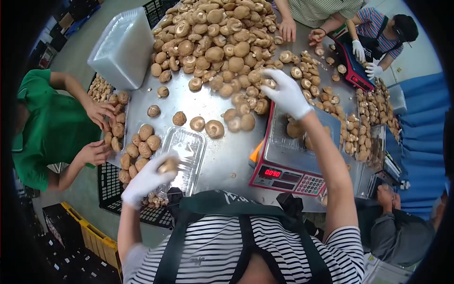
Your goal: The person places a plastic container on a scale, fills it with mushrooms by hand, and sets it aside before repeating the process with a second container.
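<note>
My left hand (149,182), in a white glove and slightly blurred, grips a brown mushroom (169,165) over the edge of a clear plastic tray (182,151). Beside it, several mushrooms (144,144) sit in another tray. My right hand (289,94), also gloved, has its fingers curled round a mushroom (268,83) at the right edge of the big mushroom pile (213,47). Below that forearm is a red scale (288,177) reading 0.090. A few mushrooms (295,129) rest on its metal plate, partly hidden by my arm.
A tall stack of clear trays (124,49) stands at the back left. A person in green (59,128) handles mushrooms at the left. Across the table, other people work near a second scale (352,71). Black crates (111,194) lie below the table's left edge.
</note>
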### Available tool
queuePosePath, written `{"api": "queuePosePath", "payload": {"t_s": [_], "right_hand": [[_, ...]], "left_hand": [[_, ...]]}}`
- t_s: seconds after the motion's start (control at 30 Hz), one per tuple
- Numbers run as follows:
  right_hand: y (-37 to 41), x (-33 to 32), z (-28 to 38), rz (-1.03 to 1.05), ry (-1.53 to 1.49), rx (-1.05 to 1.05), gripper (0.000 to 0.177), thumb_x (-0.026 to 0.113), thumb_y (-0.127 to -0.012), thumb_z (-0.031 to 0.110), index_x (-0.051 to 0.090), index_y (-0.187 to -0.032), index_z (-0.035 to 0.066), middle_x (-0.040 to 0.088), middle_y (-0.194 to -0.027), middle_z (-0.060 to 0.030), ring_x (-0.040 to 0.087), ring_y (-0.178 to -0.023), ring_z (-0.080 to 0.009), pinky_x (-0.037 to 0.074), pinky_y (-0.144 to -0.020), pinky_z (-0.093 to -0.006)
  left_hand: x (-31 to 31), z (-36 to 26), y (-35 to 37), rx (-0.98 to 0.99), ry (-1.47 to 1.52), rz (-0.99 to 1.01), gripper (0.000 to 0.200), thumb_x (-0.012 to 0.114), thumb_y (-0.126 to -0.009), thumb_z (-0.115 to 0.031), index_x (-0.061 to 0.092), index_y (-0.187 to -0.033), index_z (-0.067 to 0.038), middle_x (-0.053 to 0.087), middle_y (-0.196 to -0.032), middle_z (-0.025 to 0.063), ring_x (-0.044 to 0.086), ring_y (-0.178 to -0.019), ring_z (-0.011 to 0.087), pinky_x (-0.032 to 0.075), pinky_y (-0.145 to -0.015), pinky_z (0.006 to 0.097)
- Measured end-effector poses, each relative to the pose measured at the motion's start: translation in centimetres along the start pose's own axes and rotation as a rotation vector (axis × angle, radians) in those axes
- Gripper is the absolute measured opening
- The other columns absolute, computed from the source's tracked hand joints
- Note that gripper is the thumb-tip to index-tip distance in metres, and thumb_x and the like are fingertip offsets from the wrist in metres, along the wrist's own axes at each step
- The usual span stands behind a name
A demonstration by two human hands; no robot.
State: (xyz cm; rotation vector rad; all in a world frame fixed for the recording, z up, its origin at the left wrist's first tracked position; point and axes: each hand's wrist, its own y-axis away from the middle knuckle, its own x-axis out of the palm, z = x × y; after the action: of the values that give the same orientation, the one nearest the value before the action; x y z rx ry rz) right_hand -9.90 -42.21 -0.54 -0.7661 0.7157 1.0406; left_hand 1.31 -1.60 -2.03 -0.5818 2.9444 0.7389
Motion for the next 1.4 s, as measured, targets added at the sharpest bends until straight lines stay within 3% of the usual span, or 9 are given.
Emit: {"api": "queuePosePath", "payload": {"t_s": [0.2,0.37,0.6,0.83,0.93,1.07,1.23,1.37,1.4], "right_hand": [[-9.8,6.2,-3.4,0.126,0.683,-0.281,0.033,0.063,-0.084,0.019,0.061,-0.116,0.011,0.061,-0.105,-0.0105,0.061,-0.100,-0.0283,0.050,-0.084,-0.0399],[-12.9,12.4,-6.1,0.094,1.016,-0.428,0.021,0.054,-0.089,0.015,0.064,-0.107,0.012,0.060,-0.106,-0.0093,0.058,-0.097,-0.0276,0.049,-0.075,-0.0385],[-12.7,8.9,-6.0,0.104,0.828,-0.310,0.023,0.058,-0.081,0.011,0.061,-0.103,0.008,0.062,-0.095,-0.0135,0.065,-0.090,-0.0301,0.054,-0.073,-0.0418],[-11.0,9.6,-6.0,0.268,0.704,-0.280,0.028,0.055,-0.082,0.006,0.057,-0.110,0.006,0.060,-0.114,-0.0165,0.057,-0.110,-0.0345,0.053,-0.087,-0.0443],[-11.8,10.4,-5.7,0.375,0.705,-0.162,0.028,0.053,-0.084,0.005,0.055,-0.113,0.004,0.060,-0.117,-0.0170,0.056,-0.112,-0.0366,0.052,-0.089,-0.0451],[-11.9,7.2,-4.4,0.324,0.465,0.023,0.042,0.063,-0.081,0.030,0.058,-0.118,0.012,0.061,-0.122,-0.0144,0.058,-0.112,-0.0347,0.048,-0.095,-0.0447],[-5.6,3.3,0.6,0.509,0.503,-0.024,0.027,0.058,-0.080,0.033,0.069,-0.093,0.012,0.070,-0.086,-0.0151,0.069,-0.081,-0.0322,0.054,-0.076,-0.0430],[-0.3,7.0,3.3,0.847,0.834,0.002,0.023,0.060,-0.079,0.024,0.076,-0.090,0.011,0.073,-0.089,-0.0108,0.071,-0.082,-0.0263,0.053,-0.064,-0.0465],[0.5,8.2,3.5,0.824,0.914,-0.023,0.033,0.066,-0.076,0.041,0.076,-0.084,0.011,0.072,-0.079,-0.0101,0.071,-0.073,-0.0275,0.053,-0.060,-0.0402]], "left_hand": [[-3.0,7.9,11.3,-0.527,-0.656,-0.159,0.047,0.071,-0.080,-0.035,0.062,-0.118,-0.007,0.067,-0.106,0.0136,0.065,-0.097,0.0275,0.050,-0.086,0.0352],[-1.7,6.7,9.7,-0.310,-0.438,-0.401,0.042,0.071,-0.081,-0.029,0.064,-0.114,-0.005,0.068,-0.100,0.0177,0.067,-0.094,0.0315,0.052,-0.083,0.0363],[-0.5,0.3,-6.3,0.403,-0.654,-0.540,0.026,0.066,-0.083,-0.022,0.066,-0.105,-0.009,0.067,-0.094,0.0113,0.064,-0.089,0.0310,0.051,-0.078,0.0391],[4.4,-1.0,-17.2,0.455,-1.190,-0.005,0.041,0.072,-0.077,-0.028,0.061,-0.111,-0.006,0.061,-0.099,0.0146,0.061,-0.097,0.0314,0.051,-0.083,0.0402],[4.6,1.2,-18.7,0.507,-1.062,-0.166,0.037,0.068,-0.079,-0.029,0.061,-0.107,-0.006,0.060,-0.097,0.0153,0.061,-0.095,0.0314,0.051,-0.081,0.0415],[2.9,-0.3,-17.8,0.397,-0.941,-0.242,0.026,0.063,-0.080,-0.026,0.062,-0.097,-0.007,0.062,-0.091,0.0140,0.063,-0.086,0.0327,0.051,-0.075,0.0432],[4.7,-0.1,-16.4,0.587,-0.908,-0.160,0.030,0.065,-0.079,-0.030,0.062,-0.097,-0.007,0.062,-0.094,0.0148,0.061,-0.095,0.0317,0.049,-0.081,0.0418],[6.6,-2.0,-19.7,0.485,-0.809,-0.268,0.040,0.068,-0.081,-0.030,0.058,-0.110,-0.005,0.062,-0.099,0.0152,0.060,-0.096,0.0327,0.048,-0.084,0.0414],[7.0,-1.8,-20.8,0.554,-0.742,-0.313,0.042,0.068,-0.081,-0.029,0.056,-0.113,-0.005,0.062,-0.101,0.0162,0.060,-0.098,0.0337,0.048,-0.085,0.0424]]}}
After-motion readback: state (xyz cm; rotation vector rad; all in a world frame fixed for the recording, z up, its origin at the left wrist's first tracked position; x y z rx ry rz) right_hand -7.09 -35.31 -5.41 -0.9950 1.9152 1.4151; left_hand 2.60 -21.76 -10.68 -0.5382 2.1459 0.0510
